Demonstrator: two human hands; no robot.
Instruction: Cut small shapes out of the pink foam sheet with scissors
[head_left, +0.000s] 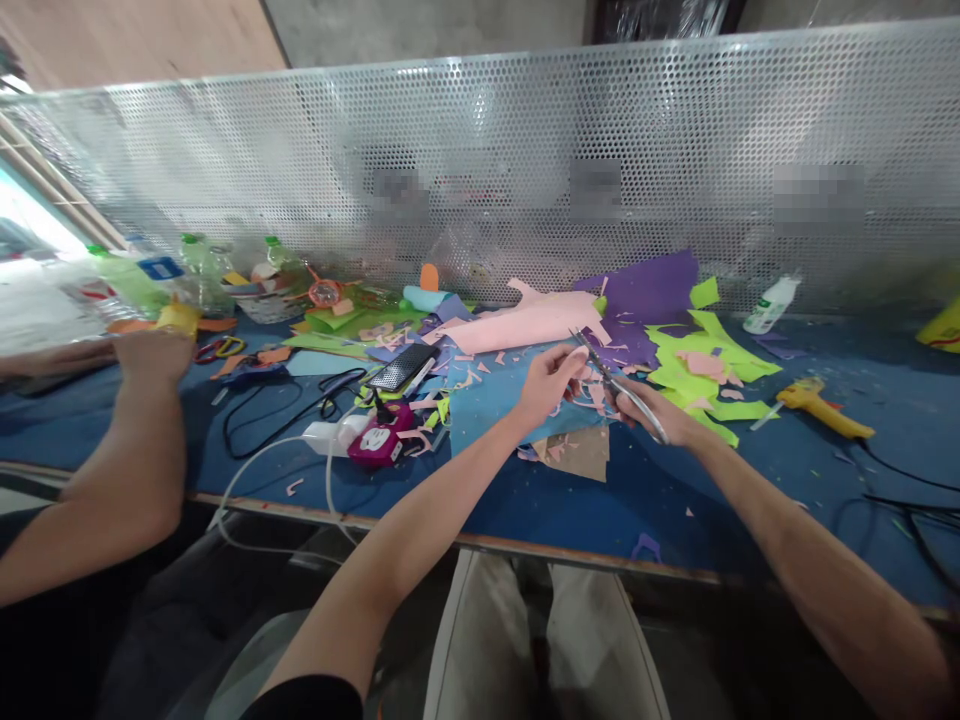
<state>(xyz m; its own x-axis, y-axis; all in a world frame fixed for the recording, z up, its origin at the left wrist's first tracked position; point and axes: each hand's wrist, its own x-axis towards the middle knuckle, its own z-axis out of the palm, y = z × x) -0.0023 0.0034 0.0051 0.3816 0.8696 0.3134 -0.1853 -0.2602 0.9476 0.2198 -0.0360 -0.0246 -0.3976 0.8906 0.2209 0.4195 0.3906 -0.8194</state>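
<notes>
Head view: I have my right hand clamped on the scissors, blades pointing away, just beside my left hand. The left fingertips are drawn together; what they pinch I cannot tell. Pink paper lies beyond both hands, blue paper under the left, green paper beyond the right.
</notes>
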